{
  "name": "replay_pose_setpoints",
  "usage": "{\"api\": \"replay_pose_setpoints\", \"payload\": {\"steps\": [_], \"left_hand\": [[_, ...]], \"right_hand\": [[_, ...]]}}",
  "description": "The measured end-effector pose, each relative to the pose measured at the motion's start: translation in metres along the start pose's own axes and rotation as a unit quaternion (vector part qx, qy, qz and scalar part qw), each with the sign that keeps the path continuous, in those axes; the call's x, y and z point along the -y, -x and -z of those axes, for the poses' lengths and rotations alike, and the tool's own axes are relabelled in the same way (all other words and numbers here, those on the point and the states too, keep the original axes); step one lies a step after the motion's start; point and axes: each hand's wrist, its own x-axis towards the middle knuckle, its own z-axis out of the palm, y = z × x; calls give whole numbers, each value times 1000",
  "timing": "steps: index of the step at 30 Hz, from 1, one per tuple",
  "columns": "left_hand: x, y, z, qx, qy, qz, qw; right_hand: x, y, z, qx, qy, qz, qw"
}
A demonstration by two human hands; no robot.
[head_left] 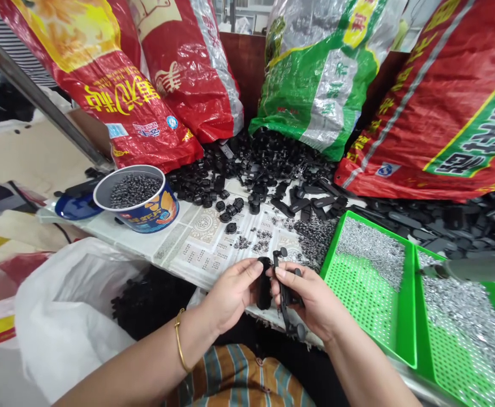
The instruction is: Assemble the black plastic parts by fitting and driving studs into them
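Between thumb and fingers, my left hand (236,291) grips a flat, elongated black plastic part (264,285), held upright. Close beside it, my right hand (304,291) is closed on a longer black plastic bracket (283,294) with rounded knobs at its ends. The two parts are almost side by side; whether they touch, I cannot tell. Both hands are in front of the table's near edge, over my lap. Just beyond them, tiny dark pieces (262,240) lie scattered on the patterned tabletop (196,249).
Green perforated trays (368,288) with small silvery pieces stand at right, a tool's grey shaft (476,268) above one. A blue tub (154,212) of small dark pieces sits left. Black plastic parts (268,164) are heaped before red and green sacks (310,85). A white bag (73,305) hangs lower left.
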Motion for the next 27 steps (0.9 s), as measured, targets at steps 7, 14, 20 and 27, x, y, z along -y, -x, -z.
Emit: {"api": "replay_pose_setpoints", "payload": {"steps": [7,14,20,27], "left_hand": [[0,0,-1,-30,-24,-2,999],[1,1,0,-59,-80,-37,994],[2,0,1,-58,-132,-81,986],[3,1,-3,-76,-83,-37,993]], "right_hand": [[0,-2,-1,-4,5,-12,1000],[-1,-6,2,-17,3,-27,999],[1,-5,1,-32,1,-42,999],[3,-1,-5,-55,21,-53,997]]}}
